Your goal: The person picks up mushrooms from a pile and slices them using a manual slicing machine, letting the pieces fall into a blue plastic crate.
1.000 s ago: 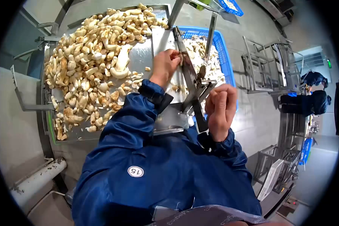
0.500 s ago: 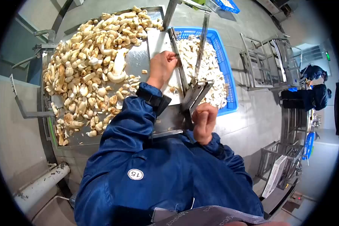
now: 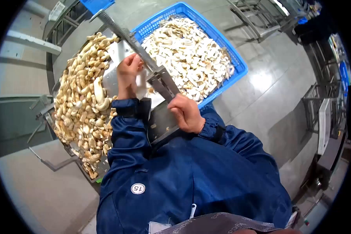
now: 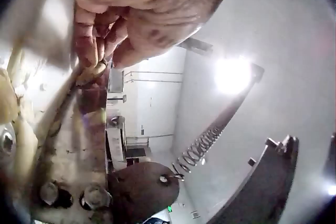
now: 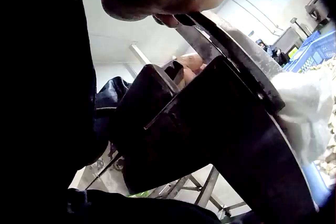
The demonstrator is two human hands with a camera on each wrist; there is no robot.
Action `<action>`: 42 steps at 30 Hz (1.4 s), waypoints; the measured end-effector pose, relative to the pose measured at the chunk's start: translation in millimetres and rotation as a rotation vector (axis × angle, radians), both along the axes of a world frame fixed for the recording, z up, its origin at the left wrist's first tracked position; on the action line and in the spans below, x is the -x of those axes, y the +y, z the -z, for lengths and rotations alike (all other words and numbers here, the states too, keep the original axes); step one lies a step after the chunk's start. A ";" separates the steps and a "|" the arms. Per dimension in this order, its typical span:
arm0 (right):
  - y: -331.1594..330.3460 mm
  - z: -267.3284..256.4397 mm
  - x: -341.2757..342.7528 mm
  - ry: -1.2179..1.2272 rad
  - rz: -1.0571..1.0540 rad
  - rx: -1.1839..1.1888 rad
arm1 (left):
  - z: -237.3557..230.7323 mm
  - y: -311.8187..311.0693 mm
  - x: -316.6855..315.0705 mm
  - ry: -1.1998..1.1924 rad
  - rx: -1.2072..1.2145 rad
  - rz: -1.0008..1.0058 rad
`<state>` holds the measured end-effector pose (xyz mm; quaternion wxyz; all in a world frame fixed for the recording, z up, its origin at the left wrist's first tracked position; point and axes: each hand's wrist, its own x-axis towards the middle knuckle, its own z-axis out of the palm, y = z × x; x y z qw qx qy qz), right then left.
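In the head view my left hand (image 3: 128,76) is over the pale cutting board (image 3: 156,100), close beside the metal lever cutter (image 3: 164,86). Its fingertips pinch a small mushroom piece (image 4: 91,74) right at the cutter's metal edge, as the left wrist view shows. My right hand (image 3: 187,114) has its fingers curled round the near end of the cutter's lever (image 5: 239,58). A coil spring (image 4: 198,148) runs from the cutter's pivot plate (image 4: 144,184). Whole mushrooms (image 3: 82,105) lie heaped to the left of the left hand.
A blue basket (image 3: 238,66) full of sliced mushrooms (image 3: 187,58) stands beyond the cutter. The heap lies on a metal table (image 3: 112,81) with raised edges. Metal racks (image 3: 257,23) stand farther off on the grey floor (image 3: 261,113).
The head view has turned, bringing more of the basket into sight. My right hand has come lower with the lever. My left hand stays beside the cutter.
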<state>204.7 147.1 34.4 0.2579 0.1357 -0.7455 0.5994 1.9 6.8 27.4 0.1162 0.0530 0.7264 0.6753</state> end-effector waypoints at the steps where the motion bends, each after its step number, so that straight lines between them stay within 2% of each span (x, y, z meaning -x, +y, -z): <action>1: 1.1 -2.4 0.6 0.007 -0.007 -0.007 | 4.0 3.4 0.8 0.004 -0.012 -0.021; 3: 1.4 -3.3 0.9 0.006 -0.023 0.002 | 3.5 8.9 -1.6 0.025 -0.039 -0.065; 6: 3.3 -0.3 2.0 0.004 -0.047 -0.027 | -16.0 17.1 -10.1 0.207 0.209 -0.109; 7: 5.0 0.2 2.2 0.009 -0.045 -0.019 | -15.8 16.2 -6.5 0.248 0.153 -0.104; 8: 6.1 0.8 2.2 0.014 -0.048 -0.012 | -10.7 12.7 0.0 0.326 0.205 -0.090; 10: 5.1 1.4 4.4 0.032 -0.081 0.001 | -36.6 21.7 -8.2 0.298 -0.004 0.000; 11: 6.4 3.8 3.8 0.019 -0.083 -0.047 | -44.1 16.1 -7.7 0.341 0.099 0.082; 12: 6.1 1.1 5.8 0.050 -0.081 -0.037 | -43.5 8.6 -5.1 0.276 0.022 0.087; 15: 6.2 -0.5 4.8 0.014 -0.092 -0.057 | -37.0 -30.8 -0.3 0.308 0.318 0.050; 16: 5.7 -1.2 4.5 0.017 -0.077 -0.040 | -38.9 -45.5 -0.3 0.338 0.518 -0.020; 18: 5.8 1.0 6.1 0.065 -0.081 -0.045 | -26.6 -86.7 7.6 0.429 0.702 -0.146; 19: 5.7 4.0 6.9 0.081 -0.085 -0.048 | -48.9 -91.8 0.5 0.452 0.883 -0.177; 20: 5.3 6.6 7.0 0.094 -0.088 -0.051 | -31.6 -115.1 13.1 0.555 0.935 -0.249; 22: 3.8 8.7 6.8 0.120 -0.086 -0.022 | -41.5 -122.1 21.4 0.660 1.115 -0.294; 23: 3.6 9.1 6.2 0.118 -0.078 -0.035 | -45.2 -119.9 25.6 0.632 1.132 -0.284; 26: 0.2 9.8 4.4 0.109 -0.051 -0.033 | -17.6 -121.2 63.3 0.865 1.283 -0.269; 28: -0.1 9.9 3.5 0.101 -0.044 -0.034 | -18.2 -111.0 75.7 0.762 1.437 -0.202; 30: 1.2 9.6 3.3 0.088 -0.047 -0.047 | -23.1 -108.8 74.5 0.703 1.386 -0.199; 33: 1.8 8.8 2.5 0.075 -0.028 -0.080 | -22.9 -121.3 64.2 0.856 1.005 -0.240; 34: 1.1 8.8 1.9 0.066 -0.026 -0.081 | -23.3 -119.5 61.6 0.563 0.780 -0.277; 36: -1.0 10.0 1.2 0.046 -0.027 -0.032 | -26.8 -113.2 46.2 0.171 0.166 -0.232; 37: -2.6 11.4 0.7 0.041 -0.030 0.000 | -38.7 -105.0 31.7 0.101 0.089 -0.184; 40: -0.3 13.6 0.0 0.032 -0.042 -0.002 | -31.9 -78.3 15.7 -0.083 -0.013 -0.026; 42: -0.2 11.3 0.9 0.044 -0.046 -0.021 | -19.3 -58.9 15.0 -0.072 0.101 0.026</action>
